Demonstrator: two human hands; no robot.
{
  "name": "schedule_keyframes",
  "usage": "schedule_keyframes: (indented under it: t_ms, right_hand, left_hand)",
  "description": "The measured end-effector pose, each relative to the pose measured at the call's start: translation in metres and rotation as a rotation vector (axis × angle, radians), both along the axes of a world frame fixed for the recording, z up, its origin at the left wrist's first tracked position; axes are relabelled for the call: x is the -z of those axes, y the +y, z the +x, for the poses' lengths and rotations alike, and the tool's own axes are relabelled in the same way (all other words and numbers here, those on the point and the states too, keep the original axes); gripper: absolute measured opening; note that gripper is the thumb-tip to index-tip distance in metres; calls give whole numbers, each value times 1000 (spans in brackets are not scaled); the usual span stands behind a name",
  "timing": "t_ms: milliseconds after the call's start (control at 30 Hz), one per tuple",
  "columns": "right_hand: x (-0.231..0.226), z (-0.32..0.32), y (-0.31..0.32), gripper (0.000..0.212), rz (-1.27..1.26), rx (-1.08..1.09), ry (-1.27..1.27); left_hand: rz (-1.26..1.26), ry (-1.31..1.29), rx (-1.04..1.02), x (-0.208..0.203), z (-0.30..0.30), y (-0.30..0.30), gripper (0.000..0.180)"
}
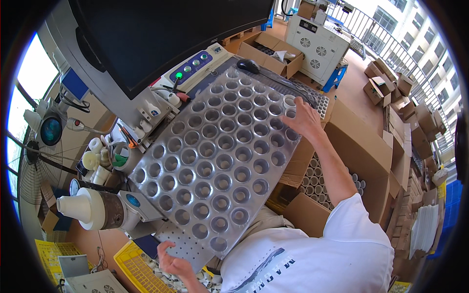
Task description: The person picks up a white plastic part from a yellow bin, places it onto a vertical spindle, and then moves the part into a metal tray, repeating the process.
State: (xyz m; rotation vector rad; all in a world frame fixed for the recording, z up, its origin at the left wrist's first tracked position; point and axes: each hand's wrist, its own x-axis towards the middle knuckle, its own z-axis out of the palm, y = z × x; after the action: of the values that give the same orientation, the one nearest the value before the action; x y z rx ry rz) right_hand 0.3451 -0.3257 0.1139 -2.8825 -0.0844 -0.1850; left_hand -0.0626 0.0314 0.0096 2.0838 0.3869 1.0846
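Observation:
A shiny, translucent grey tray (215, 157) with rows of round wells lies slanted across the work surface in front of me. My right hand (304, 119) reaches to its far right corner, thumb and index finger apart around a well. Its index fingertip is at the rim of a white ring-shaped piece (289, 101) in the edge row; whether it grips that piece I cannot tell. Close to the tray's near left corner, my left hand (174, 262) hovers over a perforated metal plate (183, 244), fingers loosely curled and apart, with nothing visible in them.
A dark monitor (171, 36) and a control panel (191, 67) with a lit green button stand behind the tray. An open carton (359, 141) with white tubes (315, 178) is at right. Below left, a yellow basket (134, 268) stands by small white parts. A white canister (90, 209) sits left.

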Motion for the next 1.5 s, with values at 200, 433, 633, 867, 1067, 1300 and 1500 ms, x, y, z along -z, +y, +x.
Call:
schedule_keyframes:
  t_ms: [200,433,633,867,1067,1300,1500]
  right_hand:
    - [-32,-11,27,68,72,-213,-32]
    - [-16,-29,186,44,525,-781,174]
    - [31,-36,263,31,814,-941,-22]
    - [53,-39,273,34,721,-975,-3]
    - [49,-37,269,33,727,-952,6]
    - [50,-35,266,38,695,-956,18]
    - [52,-35,264,37,715,-971,5]
  left_hand:
    - [-9,33,226,-9,58,-28,43]
    - [-56,148,120,14,47,-32,59]
    - [-158,87,173,20,50,-35,63]
    - [-172,109,156,18,43,-32,63]
    - [-141,109,187,20,47,-29,67]
    - [-131,118,182,20,46,-30,66]
    - [-119,118,181,21,45,-31,66]
